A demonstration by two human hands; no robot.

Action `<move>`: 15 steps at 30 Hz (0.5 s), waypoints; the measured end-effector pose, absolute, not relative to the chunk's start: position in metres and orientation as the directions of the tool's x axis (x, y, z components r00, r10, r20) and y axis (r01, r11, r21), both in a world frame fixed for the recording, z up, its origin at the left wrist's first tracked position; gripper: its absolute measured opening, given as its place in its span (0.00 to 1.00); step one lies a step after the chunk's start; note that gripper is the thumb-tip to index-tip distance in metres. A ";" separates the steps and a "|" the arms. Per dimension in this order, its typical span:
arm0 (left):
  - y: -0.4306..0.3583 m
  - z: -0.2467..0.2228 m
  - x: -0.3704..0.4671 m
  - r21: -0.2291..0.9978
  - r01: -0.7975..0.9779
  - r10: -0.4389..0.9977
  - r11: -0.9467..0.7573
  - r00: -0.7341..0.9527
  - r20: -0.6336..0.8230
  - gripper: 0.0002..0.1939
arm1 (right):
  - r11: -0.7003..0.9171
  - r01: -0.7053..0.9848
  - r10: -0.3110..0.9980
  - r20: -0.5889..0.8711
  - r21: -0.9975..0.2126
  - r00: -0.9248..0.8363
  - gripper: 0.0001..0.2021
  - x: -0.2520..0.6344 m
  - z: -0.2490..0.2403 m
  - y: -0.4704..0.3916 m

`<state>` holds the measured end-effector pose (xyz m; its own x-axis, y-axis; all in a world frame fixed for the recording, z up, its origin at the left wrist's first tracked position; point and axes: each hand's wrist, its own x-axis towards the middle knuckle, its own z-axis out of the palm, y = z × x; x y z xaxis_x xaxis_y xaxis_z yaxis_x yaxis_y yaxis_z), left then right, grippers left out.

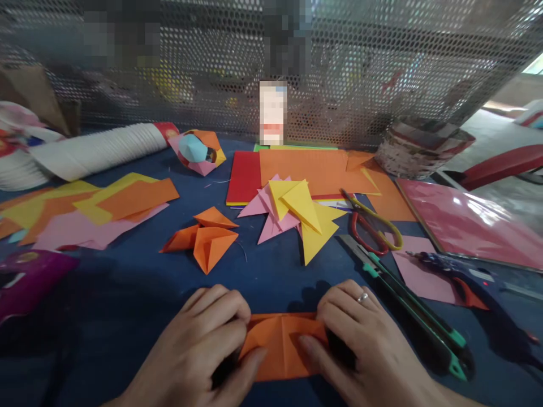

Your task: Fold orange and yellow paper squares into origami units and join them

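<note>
Orange paper (pixel 282 345) partly folded, creases visible; left hand (pixel 212 333) and right hand (pixel 360 333) fingers curled together, pressing its ends. Finished orange folded pieces (pixel 206 240) nearby.

A dark blue worktop (pixel 127 305) carries folded orange paper (pixel 282 345) at six o'clock, scissors (pixel 373 229) and a utility knife (pixel 407 305) toward three, loose coloured sheets (pixel 85 215) at nine, paper stacks (pixel 314 169) at twelve.

Craft workshop: paper sheets (pixel 305 167), scissors (pixel 373 229), mesh screen (pixel 360 68).
</note>
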<state>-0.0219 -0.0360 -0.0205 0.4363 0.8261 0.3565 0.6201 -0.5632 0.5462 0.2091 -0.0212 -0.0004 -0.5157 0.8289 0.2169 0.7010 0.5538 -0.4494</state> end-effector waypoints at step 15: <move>-0.035 -0.024 -0.022 0.574 0.673 0.883 -0.467 0.386 0.265 0.14 | 0.577 0.725 0.815 0.204 -0.376 -0.543 0.08 0.214 -0.012 -0.020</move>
<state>-0.0221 -0.0345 -0.0238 0.3862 0.8834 0.2654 0.6728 -0.4666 0.5741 0.2141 -0.0196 -0.0117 -0.5429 0.8146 0.2041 0.7250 0.5773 -0.3757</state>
